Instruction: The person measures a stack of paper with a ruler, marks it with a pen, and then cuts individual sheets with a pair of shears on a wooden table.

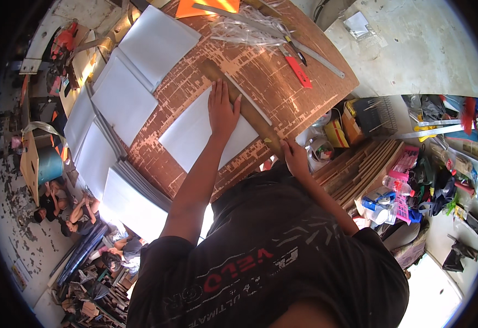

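Note:
A long brown wooden strip [256, 118] lies slantwise over a white sheet [189, 130] on the worn brown tabletop. A narrow white edge of the sheet shows along the strip's far side. My left hand [224, 111] lies flat with its fingers stretched out, pressing on the strip and partly on the sheet. At the strip's near end my right hand [295, 157] is closed, its fingertips gripping the end by the table edge. Whether anything else is inside that hand is hidden.
Stacks of white sheets [123, 98] line the left side. Toward the far right lie a red-handled cutter [298, 71], a metal ruler [323, 63] and a heap of white trimmings [244, 31]. An orange sheet [206, 6] sits at the far edge. Wooden strips [354, 172] are stacked right of the table.

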